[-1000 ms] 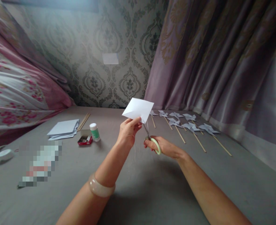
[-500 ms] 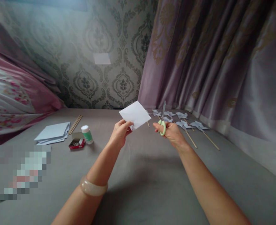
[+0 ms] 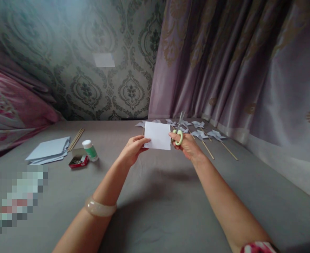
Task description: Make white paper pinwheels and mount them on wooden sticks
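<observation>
Over grey cloth (image 3: 149, 196), left hand (image 3: 132, 149) pinches paper (image 3: 158, 135) and right hand (image 3: 188, 144) grips scissors (image 3: 180, 131) pointing lengthwise away.

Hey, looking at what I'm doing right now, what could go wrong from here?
The scissors sit in your right hand right by the paper, so they might nick its edge or your fingers. Your left hand pinches the paper at one side, so a hard squeeze could crease it. The red box stands open beside the bottle; a knock there could spill its contents.
</observation>
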Motion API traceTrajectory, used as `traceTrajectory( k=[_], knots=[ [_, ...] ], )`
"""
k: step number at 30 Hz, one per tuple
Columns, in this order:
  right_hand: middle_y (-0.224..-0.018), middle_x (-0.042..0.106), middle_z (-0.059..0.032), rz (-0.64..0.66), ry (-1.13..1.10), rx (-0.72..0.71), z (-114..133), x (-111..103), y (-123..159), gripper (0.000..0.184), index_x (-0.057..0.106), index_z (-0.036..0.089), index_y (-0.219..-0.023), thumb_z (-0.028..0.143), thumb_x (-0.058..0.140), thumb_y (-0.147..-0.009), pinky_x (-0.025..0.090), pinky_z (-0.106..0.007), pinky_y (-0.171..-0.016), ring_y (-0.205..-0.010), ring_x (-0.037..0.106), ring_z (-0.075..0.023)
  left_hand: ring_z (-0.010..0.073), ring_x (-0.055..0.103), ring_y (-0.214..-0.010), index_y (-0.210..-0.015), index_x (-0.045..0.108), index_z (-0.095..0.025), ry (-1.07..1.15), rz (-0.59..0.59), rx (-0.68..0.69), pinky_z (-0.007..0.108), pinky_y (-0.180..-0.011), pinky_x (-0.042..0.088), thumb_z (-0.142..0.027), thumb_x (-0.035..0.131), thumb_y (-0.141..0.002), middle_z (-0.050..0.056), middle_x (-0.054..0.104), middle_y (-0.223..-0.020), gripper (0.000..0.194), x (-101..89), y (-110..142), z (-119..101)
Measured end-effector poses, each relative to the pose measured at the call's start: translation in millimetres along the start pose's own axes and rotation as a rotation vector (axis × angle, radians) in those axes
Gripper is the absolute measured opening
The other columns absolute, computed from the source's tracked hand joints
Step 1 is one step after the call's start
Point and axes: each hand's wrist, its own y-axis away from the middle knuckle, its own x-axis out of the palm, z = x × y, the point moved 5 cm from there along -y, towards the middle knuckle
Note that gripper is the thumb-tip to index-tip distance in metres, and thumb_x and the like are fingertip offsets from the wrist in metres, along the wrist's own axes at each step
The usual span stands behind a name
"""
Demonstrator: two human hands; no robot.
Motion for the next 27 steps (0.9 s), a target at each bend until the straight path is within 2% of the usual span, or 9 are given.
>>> traceTrajectory(
  k=[4,8,16,24,27],
  knots=[
    [-0.048,0.037,0.0081,0.008,0.028,-0.056,-3.1,-0.5,-2.4,0.04,0.044,0.019,-0.051,0.04,0.078,-0.053,0.025,-0.021,-0.038,-0.044,0.033,-0.0057,0.011,0.055,-0.065,-0.073,0.069,-0.013,-0.007,-0.005,-0.007,0.022,-0.061,0.042,-0.027,0.077,-0.051,0.003,0.064,-0.073,0.028,-0.4,-2.2,3.1],
    [-0.048,0.036,0.0079,0.019,0.047,-0.091,-3.6,1.2,-3.3,0.036,0.046,0.019,-0.051,0.039,0.076,-0.055,0.024,-0.022,-0.04,-0.044,0.031,-0.0061,0.0108,0.056,-0.064,-0.073,0.069,-0.013,0.006,-0.019,-0.006,0.022,-0.06,0.042,-0.028,0.078,-0.051,0.003,0.065,-0.073,0.028,-1.8,-3.9,5.7],
    [-0.05,0.035,0.0081,-0.099,-0.009,-0.182,-4.6,0.3,-4.9,0.036,0.046,0.019,-0.054,0.038,0.076,-0.055,0.022,-0.022,-0.043,-0.048,0.028,-0.006,0.0092,0.059,-0.059,-0.073,0.066,-0.013,0.169,-0.032,-0.037,0.021,-0.059,0.044,-0.032,0.083,-0.053,0.002,0.065,-0.069,0.032,0.2,-5.8,9.5],
    [-0.052,0.039,0.0078,-0.229,-0.086,-0.234,-2.2,0.8,-4.3,0.036,0.048,0.02,-0.059,0.042,0.075,-0.056,0.024,-0.022,-0.042,-0.048,0.03,-0.0064,0.0069,0.06,-0.06,-0.073,0.065,-0.012,0.273,-0.011,-0.149,0.017,-0.056,0.045,-0.024,0.08,-0.063,0.003,0.066,-0.072,0.022,21.6,0.8,23.7],
    [-0.05,0.038,0.008,-0.231,-0.091,-0.218,-2.6,2.5,-3.9,0.037,0.047,0.02,-0.058,0.043,0.076,-0.055,0.023,-0.022,-0.041,-0.046,0.03,-0.0064,0.0061,0.058,-0.058,-0.071,0.064,-0.012,0.272,-0.003,-0.155,0.017,-0.055,0.045,-0.023,0.08,-0.063,0.002,0.065,-0.07,0.021,30.1,4.9,26.0]
  ],
)
